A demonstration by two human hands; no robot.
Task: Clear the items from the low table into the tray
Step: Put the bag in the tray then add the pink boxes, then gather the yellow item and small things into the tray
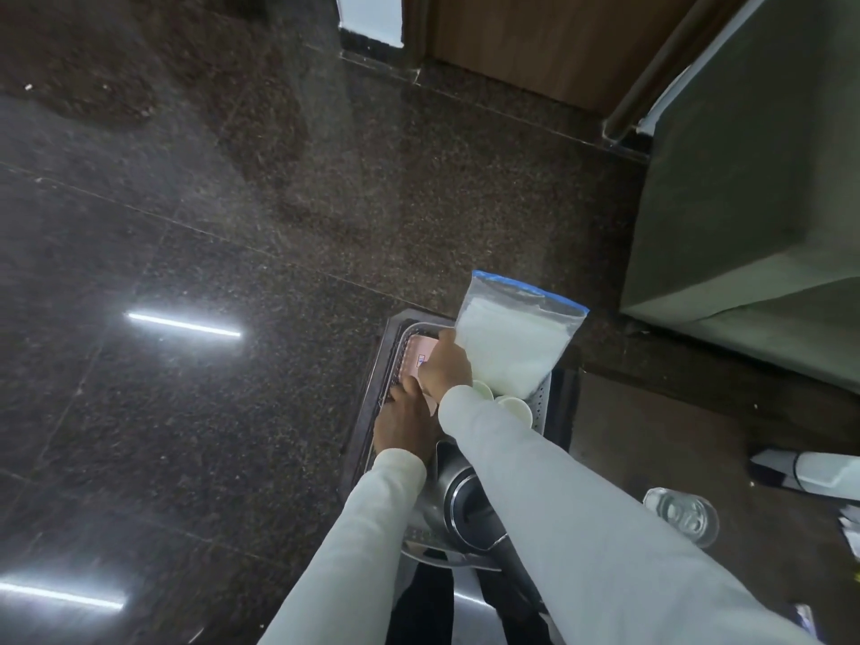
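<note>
A perforated metal tray (372, 365) sits low in front of me, at the left edge of the dark brown low table (651, 425). My right hand (446, 365) grips the lower corner of a clear zip bag (516, 342) with a blue seal and white contents, holding it tilted over the tray's far right part. My left hand (405, 421) lies on a pink packet (421, 351) inside the tray, fingers curled at its edge. Two white paper cups (512, 406) and a steel vessel with a dark lid (465, 500) also rest in the tray, partly hidden by my sleeves.
On the low table at the right stand a clear drinking glass (681, 514) and a white-and-black object (809, 472). A grey upholstered block (744, 179) rises behind the table. Polished dark stone floor (186, 225) spreads left; a wooden door (535, 39) is far ahead.
</note>
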